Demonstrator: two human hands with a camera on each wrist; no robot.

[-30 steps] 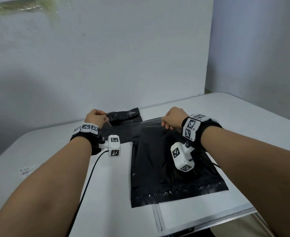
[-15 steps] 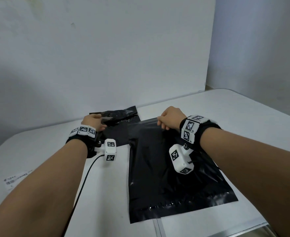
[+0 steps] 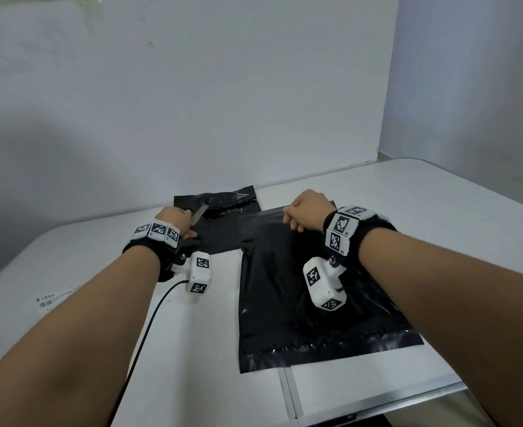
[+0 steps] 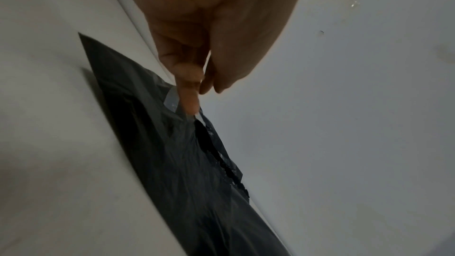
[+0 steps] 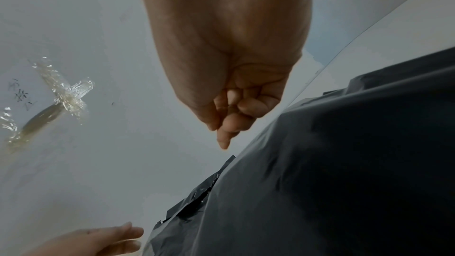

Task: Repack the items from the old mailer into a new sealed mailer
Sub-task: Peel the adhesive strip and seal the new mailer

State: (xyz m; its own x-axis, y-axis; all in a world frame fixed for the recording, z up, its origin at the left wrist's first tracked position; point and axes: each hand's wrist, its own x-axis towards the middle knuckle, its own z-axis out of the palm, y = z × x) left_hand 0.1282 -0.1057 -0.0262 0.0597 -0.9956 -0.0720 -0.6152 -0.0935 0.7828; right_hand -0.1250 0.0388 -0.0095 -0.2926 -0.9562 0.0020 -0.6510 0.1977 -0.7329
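Your hands work at the far side of a white desk (image 3: 439,211), each on its own black mailer. Your left hand (image 3: 173,220) is closed in a pinch on a pale strip (image 3: 200,212) at the torn mouth of the old mailer (image 3: 223,223), which lies crumpled and flat near the desk's far edge, close to the wall (image 3: 192,103). From the left wrist camera, your thumb and fingers (image 4: 189,92) meet on that strip right where the ragged plastic opens.

Your right hand (image 3: 306,212) is curled into a loose fist at the far edge of the new mailer (image 3: 315,303); the fingers (image 5: 234,122) are bunched together above the film, and you cannot tell from these views whether they actually grip it. The new mailer lies smooth and flat toward the middle of the desk, its near end reaching the desk's near edge and its far left corner overlapping the old one.

A printed shipping label (image 3: 53,298) lies by the desk's left edge, under your left forearm. A black cable (image 3: 149,322) runs from the left wrist camera (image 3: 199,272) back toward the near edge.
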